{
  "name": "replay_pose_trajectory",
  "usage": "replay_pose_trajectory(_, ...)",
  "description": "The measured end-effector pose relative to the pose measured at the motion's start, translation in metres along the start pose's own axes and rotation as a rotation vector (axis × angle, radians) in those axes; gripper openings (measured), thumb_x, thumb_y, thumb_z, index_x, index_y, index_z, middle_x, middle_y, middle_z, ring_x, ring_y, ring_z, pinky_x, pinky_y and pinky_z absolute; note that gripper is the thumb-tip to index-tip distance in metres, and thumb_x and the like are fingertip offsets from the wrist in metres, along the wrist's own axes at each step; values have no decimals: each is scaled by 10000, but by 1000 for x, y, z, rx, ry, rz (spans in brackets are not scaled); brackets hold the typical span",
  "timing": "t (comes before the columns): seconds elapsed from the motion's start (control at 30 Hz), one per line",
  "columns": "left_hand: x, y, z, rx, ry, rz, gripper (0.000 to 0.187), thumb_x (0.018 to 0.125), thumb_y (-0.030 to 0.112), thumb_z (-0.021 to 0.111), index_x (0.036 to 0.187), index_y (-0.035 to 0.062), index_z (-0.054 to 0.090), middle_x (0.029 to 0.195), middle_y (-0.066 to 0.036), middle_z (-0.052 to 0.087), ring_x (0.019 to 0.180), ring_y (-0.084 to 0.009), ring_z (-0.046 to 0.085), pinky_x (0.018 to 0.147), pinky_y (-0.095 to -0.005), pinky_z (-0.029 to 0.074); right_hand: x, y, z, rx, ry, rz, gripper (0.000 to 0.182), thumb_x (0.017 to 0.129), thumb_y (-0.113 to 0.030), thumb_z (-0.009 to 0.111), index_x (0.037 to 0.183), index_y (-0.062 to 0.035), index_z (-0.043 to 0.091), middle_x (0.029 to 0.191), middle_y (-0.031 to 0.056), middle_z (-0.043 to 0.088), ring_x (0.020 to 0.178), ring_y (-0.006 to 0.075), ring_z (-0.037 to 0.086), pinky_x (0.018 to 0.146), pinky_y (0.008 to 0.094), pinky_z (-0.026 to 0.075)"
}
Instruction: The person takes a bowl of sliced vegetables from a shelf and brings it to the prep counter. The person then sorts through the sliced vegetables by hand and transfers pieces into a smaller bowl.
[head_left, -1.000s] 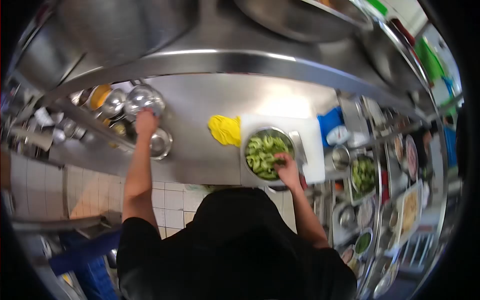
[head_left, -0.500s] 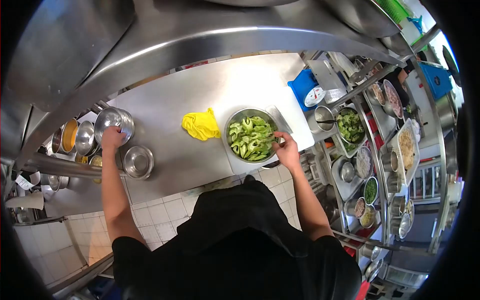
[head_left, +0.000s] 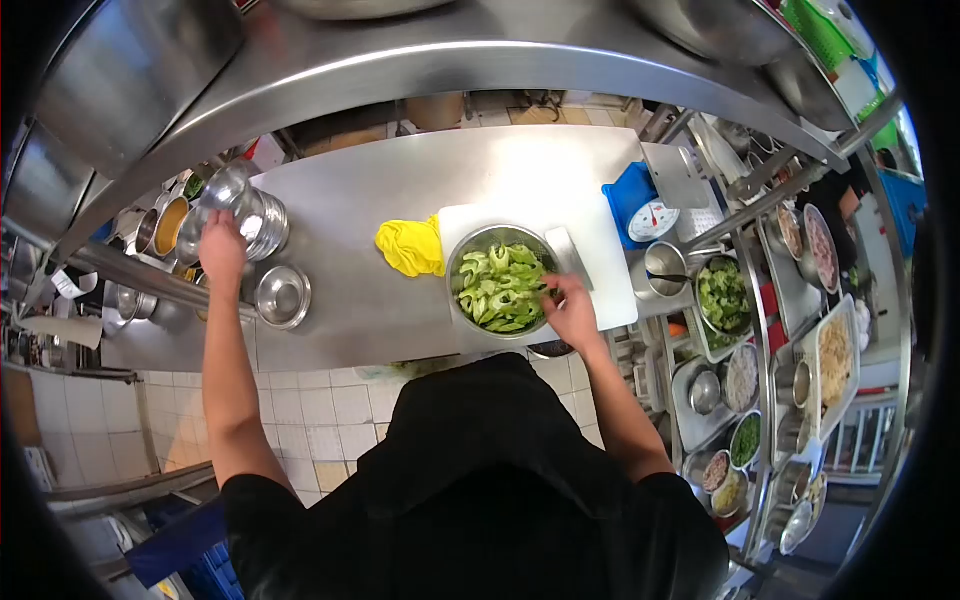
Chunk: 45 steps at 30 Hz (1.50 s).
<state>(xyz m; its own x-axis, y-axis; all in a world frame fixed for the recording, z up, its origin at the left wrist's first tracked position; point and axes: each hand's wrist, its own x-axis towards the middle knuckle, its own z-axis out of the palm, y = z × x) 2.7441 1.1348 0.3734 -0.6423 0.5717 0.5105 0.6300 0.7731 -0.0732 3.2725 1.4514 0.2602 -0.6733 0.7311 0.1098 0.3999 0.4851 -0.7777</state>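
Over at the left of the steel table, my left hand grips a shiny metal bowl, tilted above a stack of similar bowls. A separate metal bowl rests just below that stack. My right hand is at the right rim of a large steel bowl, its fingers curled inward over the sliced green vegetable. What these fingertips hold, if anything, is too small to make out. The large bowl sits partly on a white cutting board, beside a cleaver.
A crumpled yellow cloth lies left of the board. Behind the board's right edge stands a blue scale. A steel shelf spans above the table. Racks with trays and bowls of ingredients line the right side.
My left hand has tilted a bowl up from the stack, where it rested on top before. My right hand stays at the large bowl's rim. The whole view has shifted slightly.
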Motion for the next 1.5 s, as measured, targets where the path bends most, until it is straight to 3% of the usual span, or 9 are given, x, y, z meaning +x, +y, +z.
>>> replay_pose_trajectory(0.17,-89,92,-23,-143,2,186,155,881,81,619,1027,68,669,1078,-190,668,915,-397,645,794,-493,554,-16,-9,6,-151,-240,-155,404,800,-107,756,1200,-141,716,1106,150,515,1046,336,584,843,412,543)
replay_pose_trajectory(0.47,-232,206,30,-321,-300,292,297,806,92,681,1102,117,665,1118,-89,628,993,-333,632,823,-453,570,-8,-5,33,-157,-204,-512,305,807,-120,716,1111,-137,725,1091,157,510,1019,346,590,888,446,525)
replay_pose_trajectory(0.6,-240,224,16,-329,-379,151,609,838,204,783,1396,128,551,1335,-123,568,1114,-361,630,884,-466,567,10,-32,62,-428,-475,-425,189,828,-121,663,985,-101,767,1157,192,540,1116,362,576,936,462,520)
replay_pose_trajectory(0.87,-282,168,31,-510,-302,-232,610,863,204,767,1407,76,522,1443,-189,479,1265,-425,543,1007,-482,512,31,-34,85,-690,-607,-357,214,821,-121,655,980,-66,787,1246,198,557,1205,362,559,996,468,507)
replay_pose_trajectory(1.1,-293,123,61,-511,-292,-162,432,860,147,738,1257,23,621,1374,-209,530,1236,-422,538,1038,-476,476,29,-48,64,-160,-356,-315,98,847,-93,719,922,-39,752,1107,147,661,1021,270,663,882,407,542)
replay_pose_trajectory(1.2,-287,113,79,-499,-290,-105,391,851,154,732,1210,26,647,1328,-210,561,1210,-412,538,1041,-482,462,44,-62,66,230,-454,95,140,942,-152,699,973,-20,738,971,101,718,870,180,665,805,332,534)
replay_pose_trajectory(1.3,-274,116,98,-493,-271,-96,388,855,171,719,1211,36,644,1332,-198,556,1236,-407,510,1066,-503,435,56,-62,88,396,-423,234,204,981,-204,699,1030,-7,727,920,66,734,831,120,628,770,291,514)
replay_pose_trajectory(1.47,-264,128,120,-507,-159,-126,355,868,177,701,1180,32,613,1341,-197,545,1273,-417,469,1104,-526,386,62,-95,109,433,-163,198,467,976,-281,711,1349,-11,634,1063,114,742,880,186,685,825,323,547)
replay_pose_trajectory(1.5,-265,130,122,-507,-150,-134,349,871,176,698,1174,30,606,1342,-198,543,1274,-421,464,1108,-526,381,60,-91,102,368,-120,162,432,973,-274,711,1312,-13,655,1054,126,744,875,206,694,815,334,550)
